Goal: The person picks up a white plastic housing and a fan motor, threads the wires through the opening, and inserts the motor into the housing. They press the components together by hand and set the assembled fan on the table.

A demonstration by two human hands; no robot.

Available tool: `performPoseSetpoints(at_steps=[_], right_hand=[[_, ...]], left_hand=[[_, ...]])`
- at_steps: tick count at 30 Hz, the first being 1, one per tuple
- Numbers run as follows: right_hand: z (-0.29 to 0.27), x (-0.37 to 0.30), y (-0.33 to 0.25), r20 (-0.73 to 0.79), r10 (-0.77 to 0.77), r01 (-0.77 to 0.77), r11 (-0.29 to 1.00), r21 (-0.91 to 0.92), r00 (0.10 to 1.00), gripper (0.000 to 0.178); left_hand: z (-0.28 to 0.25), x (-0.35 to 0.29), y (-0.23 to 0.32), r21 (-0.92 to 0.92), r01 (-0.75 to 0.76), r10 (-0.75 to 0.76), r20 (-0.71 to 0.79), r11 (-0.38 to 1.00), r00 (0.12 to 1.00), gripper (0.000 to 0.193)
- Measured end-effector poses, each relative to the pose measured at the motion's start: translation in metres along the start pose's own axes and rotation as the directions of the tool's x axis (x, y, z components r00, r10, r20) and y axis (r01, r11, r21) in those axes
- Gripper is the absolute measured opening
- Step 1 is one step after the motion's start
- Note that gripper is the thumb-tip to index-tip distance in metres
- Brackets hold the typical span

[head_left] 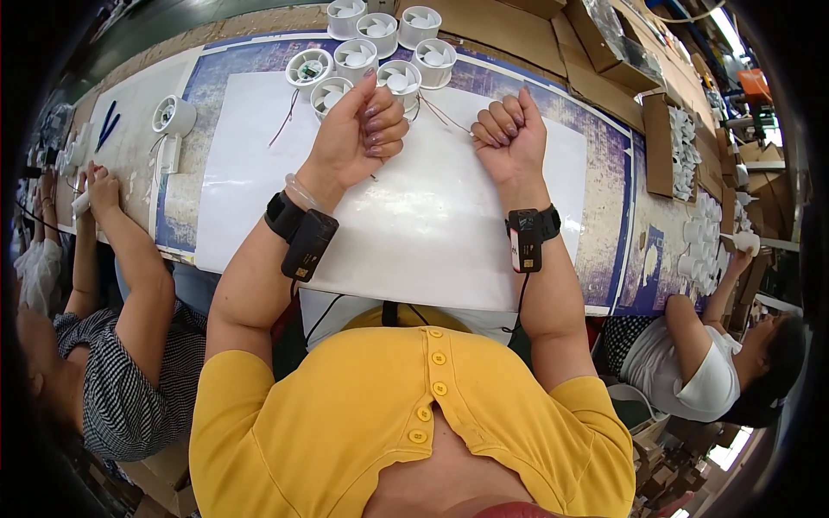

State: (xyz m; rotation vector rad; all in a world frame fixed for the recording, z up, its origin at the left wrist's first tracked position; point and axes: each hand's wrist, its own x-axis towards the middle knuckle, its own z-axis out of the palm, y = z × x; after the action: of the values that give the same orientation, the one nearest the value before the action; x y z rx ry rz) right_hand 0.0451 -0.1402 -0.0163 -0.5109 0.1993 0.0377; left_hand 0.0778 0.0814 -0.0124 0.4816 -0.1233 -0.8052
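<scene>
Both my hands are raised over a white sheet [414,233] on the table, closed into fists with the thumbs up. My left hand [361,134] has its fingers curled into the palm, and nothing shows in it. My right hand [511,138] is curled the same way, apart from the left, with nothing visible inside. Just beyond the left fist stands a group of several round white fan units [398,79] with white blades. Thin reddish-brown wires [445,115] trail from them toward my right hand. One unit [309,67] shows a green circuit board.
A separate white housing [175,116] and blue pens [107,127] lie at the left, near a co-worker's hands [102,190]. Cardboard boxes [509,34] line the far edge. At the right, a carton of small white parts [682,155] and stacked white pieces [701,246] sit near another co-worker.
</scene>
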Motion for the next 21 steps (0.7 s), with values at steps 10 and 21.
performPoseSetpoints(at_steps=[10,21], right_hand=[[0.0013,0.0001,0.0001,0.000,0.000,0.000,1.000,0.010,1.000,0.046],[0.0014,0.0004,0.0005,-0.008,-0.003,0.003,1.000,0.010,1.000,0.046]], left_hand=[[-0.0026,-0.0003,0.0007,-0.026,0.015,-0.015,-0.002,1.000,1.000,0.040],[-0.0013,-0.0008,0.0017,-0.049,0.030,-0.029,0.012,0.998,1.000,0.039]])
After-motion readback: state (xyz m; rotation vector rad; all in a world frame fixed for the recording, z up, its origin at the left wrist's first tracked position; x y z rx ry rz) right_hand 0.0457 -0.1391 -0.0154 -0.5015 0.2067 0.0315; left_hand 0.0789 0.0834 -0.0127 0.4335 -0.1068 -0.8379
